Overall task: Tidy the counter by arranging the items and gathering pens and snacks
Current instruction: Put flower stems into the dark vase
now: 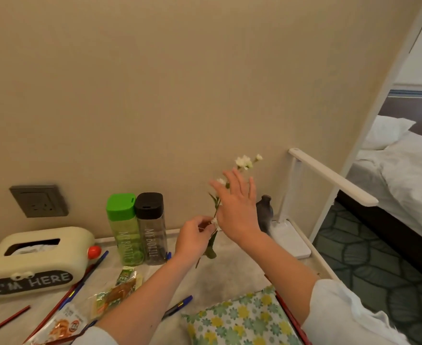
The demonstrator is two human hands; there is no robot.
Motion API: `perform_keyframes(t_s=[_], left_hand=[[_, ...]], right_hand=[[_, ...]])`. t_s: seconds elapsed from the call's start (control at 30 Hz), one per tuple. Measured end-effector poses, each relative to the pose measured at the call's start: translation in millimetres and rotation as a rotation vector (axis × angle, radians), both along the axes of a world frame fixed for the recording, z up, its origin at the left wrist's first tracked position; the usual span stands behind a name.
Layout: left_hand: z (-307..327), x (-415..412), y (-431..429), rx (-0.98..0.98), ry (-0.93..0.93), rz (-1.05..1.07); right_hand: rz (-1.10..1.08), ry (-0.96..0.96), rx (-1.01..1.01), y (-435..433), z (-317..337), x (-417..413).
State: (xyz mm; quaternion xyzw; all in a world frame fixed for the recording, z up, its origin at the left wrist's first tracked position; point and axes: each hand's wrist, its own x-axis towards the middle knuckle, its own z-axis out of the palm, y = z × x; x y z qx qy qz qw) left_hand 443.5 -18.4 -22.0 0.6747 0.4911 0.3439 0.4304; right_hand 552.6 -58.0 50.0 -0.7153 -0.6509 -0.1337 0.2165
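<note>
Reaching out over the pale counter (pixel 230 267), both forearms stretch from its near edge toward the beige wall (pixel 155 95) and meet above the bare middle of the top. The counter's right edge borders a strip of patterned floor (pixel 369 247), and one bed (pixel 409 165) with white bedding lies beyond it. One white desk lamp (pixel 329 180) stands in the far right corner, its base close to that edge and its arm jutting out past it. One cream tissue box (pixel 35 257) lettered "I'M HERE" sits at the left. One floral pouch (pixel 239 319) lies at the near edge below the right forearm. Against the wall stand two square bottles side by side: a green-capped bottle (pixel 124 230) and a black-capped bottle (pixel 151 227). One dark vase (pixel 264 215) stands just beside the lamp base, partly hidden by the right hand (pixel 237 207). That hand is raised with its back to the camera, fingers straight and spread, gripping nothing. The left hand (pixel 193 236), lower, pinches the stem of the single white flower sprig (pixel 243 161) and holds it upright in the air between the bottles and the vase. Scattered over the left half lie at least three blue pens (pixel 179 304) and two red pens (pixel 7 319); the left arm may cover more. Three snack packets (pixel 115 295) lie between the tissue box and the left forearm.
</note>
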Motion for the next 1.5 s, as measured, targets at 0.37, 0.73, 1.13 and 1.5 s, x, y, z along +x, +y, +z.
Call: perform_keyframes(t_s=[0.37, 0.73, 1.13, 1.5], left_hand=[[70, 64, -6, -0.191, -0.495, 0.023], [111, 125, 15, 0.003, -0.472, -0.022], [98, 160, 44, 0.035, -0.386, 0.006], [72, 167, 59, 0.066, -0.260, -0.014]], right_hand=[[-0.002, 1.109, 0.052, -13, 36, 58], [0.062, 1.041, 0.053, -12, 64, 129], [0.074, 1.064, 0.087, 28, 43, 159], [0.057, 1.099, 0.020, 35, 19, 166]])
